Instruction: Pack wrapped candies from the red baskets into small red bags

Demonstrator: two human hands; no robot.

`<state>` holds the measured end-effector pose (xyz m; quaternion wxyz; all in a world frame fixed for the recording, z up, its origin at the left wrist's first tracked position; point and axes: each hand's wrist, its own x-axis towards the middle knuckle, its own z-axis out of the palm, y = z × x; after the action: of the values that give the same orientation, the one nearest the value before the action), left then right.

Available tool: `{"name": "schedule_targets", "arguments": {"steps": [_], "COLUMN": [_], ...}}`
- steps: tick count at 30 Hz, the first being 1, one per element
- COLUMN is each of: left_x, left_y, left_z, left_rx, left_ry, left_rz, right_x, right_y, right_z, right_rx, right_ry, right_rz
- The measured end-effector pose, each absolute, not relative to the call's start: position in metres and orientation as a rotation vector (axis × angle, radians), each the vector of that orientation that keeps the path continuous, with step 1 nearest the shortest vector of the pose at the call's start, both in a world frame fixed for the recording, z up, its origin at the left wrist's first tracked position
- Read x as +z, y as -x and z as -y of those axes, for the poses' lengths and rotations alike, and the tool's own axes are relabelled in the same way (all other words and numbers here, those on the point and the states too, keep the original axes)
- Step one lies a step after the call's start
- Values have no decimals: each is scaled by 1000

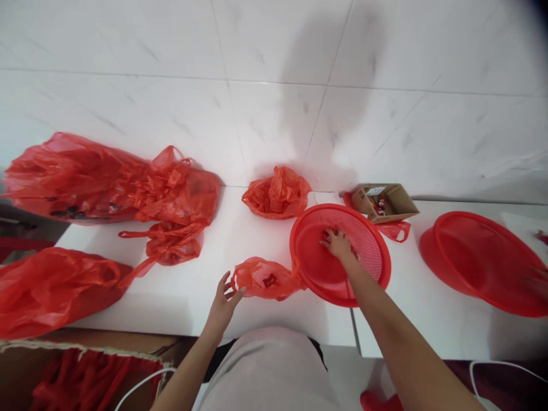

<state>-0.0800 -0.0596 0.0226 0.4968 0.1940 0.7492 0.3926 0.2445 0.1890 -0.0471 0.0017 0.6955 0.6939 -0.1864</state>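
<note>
My left hand [225, 298] is at the left edge of a small open red plastic bag [268, 278], its fingers spread beside the bag's handle. A dark red packet lies inside that bag. To the right of the bag is a round red mesh basket [314, 274]. My right hand [338, 244] reaches down into the basket, fingers bent over small red pieces near its middle. What my right fingertips hold, if anything, is too small to make out. A few small pieces lie beside that wrist.
Red plastic bags [184, 197] crowd the table's left side, and another [278, 194] lies near the wall. Behind the basket stands a small cardboard box [387, 202]. Another person's hand is in a red basin [475, 257] at right. A carton [128, 341] sits below left.
</note>
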Motion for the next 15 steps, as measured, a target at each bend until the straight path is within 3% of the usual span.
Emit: {"name": "schedule_targets", "arguments": {"steps": [5, 15], "left_x": [18, 18], "left_y": [77, 75], "left_z": [62, 62], "left_rx": [981, 959], "left_ry": [-415, -472], "left_rz": [-1795, -1739], "right_x": [-64, -45], "right_y": [-232, -230], "right_z": [-200, -181], "right_rx": [-665, -939], "right_ry": [-2261, -2402], "right_rz": [-2248, -2233]}}
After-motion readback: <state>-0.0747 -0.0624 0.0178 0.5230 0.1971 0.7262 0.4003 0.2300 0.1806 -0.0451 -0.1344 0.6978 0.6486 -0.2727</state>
